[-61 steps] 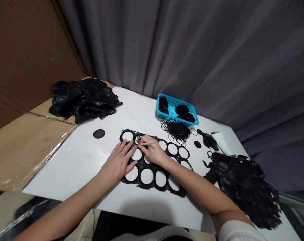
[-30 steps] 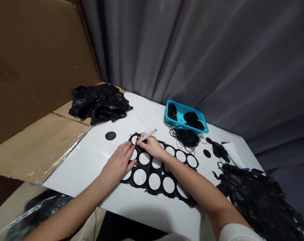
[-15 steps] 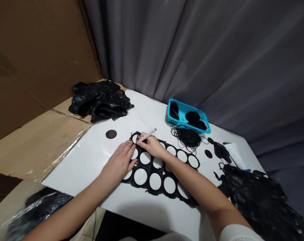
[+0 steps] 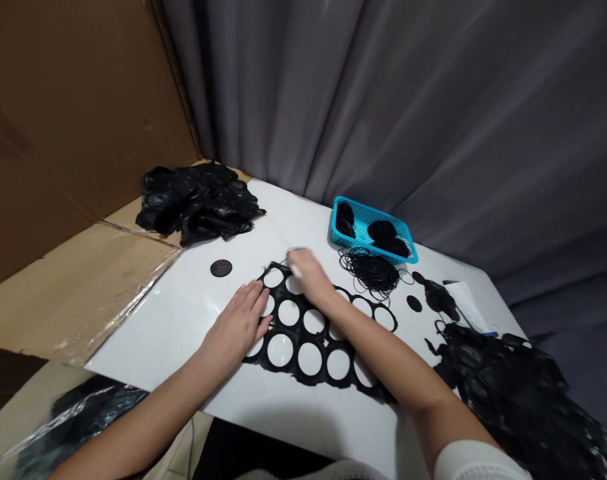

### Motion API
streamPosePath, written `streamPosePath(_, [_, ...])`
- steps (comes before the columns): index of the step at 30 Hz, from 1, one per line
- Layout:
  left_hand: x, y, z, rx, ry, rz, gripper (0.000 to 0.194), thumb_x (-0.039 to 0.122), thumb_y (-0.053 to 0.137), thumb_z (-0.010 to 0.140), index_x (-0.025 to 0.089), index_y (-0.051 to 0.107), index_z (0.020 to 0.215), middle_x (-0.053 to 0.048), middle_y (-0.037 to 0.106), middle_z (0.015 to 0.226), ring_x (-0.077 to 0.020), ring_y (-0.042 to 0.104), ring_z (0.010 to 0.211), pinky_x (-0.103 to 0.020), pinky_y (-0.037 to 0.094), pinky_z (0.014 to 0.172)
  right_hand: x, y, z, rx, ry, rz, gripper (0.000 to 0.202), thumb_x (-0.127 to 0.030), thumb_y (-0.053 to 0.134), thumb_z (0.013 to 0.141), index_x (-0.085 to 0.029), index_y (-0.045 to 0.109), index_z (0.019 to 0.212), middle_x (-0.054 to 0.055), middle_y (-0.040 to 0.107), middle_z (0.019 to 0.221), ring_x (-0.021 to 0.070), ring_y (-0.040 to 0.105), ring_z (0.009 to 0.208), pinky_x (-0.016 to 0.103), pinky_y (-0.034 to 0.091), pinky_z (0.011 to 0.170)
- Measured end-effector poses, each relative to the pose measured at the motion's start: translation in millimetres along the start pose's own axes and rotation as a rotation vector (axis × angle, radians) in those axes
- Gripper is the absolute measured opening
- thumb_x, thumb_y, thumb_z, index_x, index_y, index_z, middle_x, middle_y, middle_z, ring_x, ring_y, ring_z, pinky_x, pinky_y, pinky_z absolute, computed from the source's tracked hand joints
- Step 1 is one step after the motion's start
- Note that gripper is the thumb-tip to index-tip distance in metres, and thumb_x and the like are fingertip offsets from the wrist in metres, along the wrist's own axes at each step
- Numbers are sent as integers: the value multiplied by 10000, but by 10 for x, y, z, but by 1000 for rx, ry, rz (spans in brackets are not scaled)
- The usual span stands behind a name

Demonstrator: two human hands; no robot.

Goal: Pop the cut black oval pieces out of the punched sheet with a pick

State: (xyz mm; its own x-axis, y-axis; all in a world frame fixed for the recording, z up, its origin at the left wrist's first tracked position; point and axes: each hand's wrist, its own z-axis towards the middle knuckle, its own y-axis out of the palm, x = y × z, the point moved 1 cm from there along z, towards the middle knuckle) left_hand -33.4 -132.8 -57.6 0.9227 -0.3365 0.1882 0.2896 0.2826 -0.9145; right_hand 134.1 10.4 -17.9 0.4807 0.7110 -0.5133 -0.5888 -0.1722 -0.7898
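Observation:
A black sheet (image 4: 302, 337) with rows of round holes lies flat on the white table. My left hand (image 4: 239, 315) rests spread on the sheet's left edge. Blurred by motion, my right hand (image 4: 308, 273) is closed just above the sheet's top row. A white stick-like tool shows only as a short piece under its fingers, and a thin black ring seems to hang at the fingertips. Beyond the sheet, a pile of thin black rings (image 4: 373, 272) lies against a blue basket (image 4: 415, 252), which holds more black bundles.
Crumpled black sheets (image 4: 196, 203) lie at the back left by a cardboard box (image 4: 83, 120). More black scrap (image 4: 513, 393) covers the right side, near a white paper (image 4: 467, 303). Black discs (image 4: 221, 268) lie on the table.
My right hand has moved up and right, away from the top-left hole, which now shows a clear white opening. The tool has swung down and is mostly hidden. My left hand stays in place.

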Motion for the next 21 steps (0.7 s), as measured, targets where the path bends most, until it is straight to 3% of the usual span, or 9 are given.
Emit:
streamPosePath(3, [-14, -38, 7, -9, 16, 27, 469, 376, 411, 1016, 66, 553, 1338, -209, 547, 1431, -331, 516, 1339, -499, 386, 1156, 238, -328, 121, 202, 222, -53, 204, -98, 431, 847, -243, 369, 718, 47, 523, 751, 226, 462, 765, 352, 368, 752])
streamPosePath(6, [-57, -103, 71, -16, -5, -7, 448, 408, 446, 1003, 82, 609, 1263, -203, 593, 1364, -355, 544, 1295, -535, 408, 1124, 279, -568, 88, 171, 322, 100, 191, -200, 520, 835, -239, 398, 692, -4, 495, 664, 192, 472, 676, 315, 357, 680])
streamPosePath(9, [-48, -259, 238, -32, -69, -152, 421, 452, 478, 986, 127, 631, 1205, -175, 631, 1271, -359, 578, 1225, -549, 468, 1045, 91, -662, -74, 49, 395, 384, 210, -304, 605, 804, -223, 454, 683, -36, 499, 628, 162, 495, 639, 287, 365, 636])
streamPosePath(15, [272, -654, 651, -11, -99, -694, 609, 433, 632, 910, 261, 410, 1450, -89, 517, 1433, -276, 520, 1303, -452, 445, 1085, -481, -762, -433, -95, 448, 811, 279, -376, 693, 788, -203, 484, 727, -49, 530, 686, 117, 528, 590, 257, 418, 569])
streamPosePath(18, [411, -707, 742, -121, -63, -910, 615, 354, 650, 895, 265, 409, 1455, -94, 512, 1452, -278, 493, 1336, -469, 397, 1119, -632, -817, -564, -139, 457, 918, 314, -398, 724, 787, -201, 483, 741, -60, 514, 687, 98, 522, 539, 244, 432, 517])
streamPosePath(21, [472, -696, 746, -294, -56, -1158, 556, 306, 609, 921, 259, 421, 1442, -94, 591, 1332, -258, 574, 1232, -443, 460, 1035, -658, -851, -667, -140, 474, 1002, 355, -415, 768, 772, -195, 490, 752, -55, 556, 684, 89, 535, 515, 221, 431, 476])
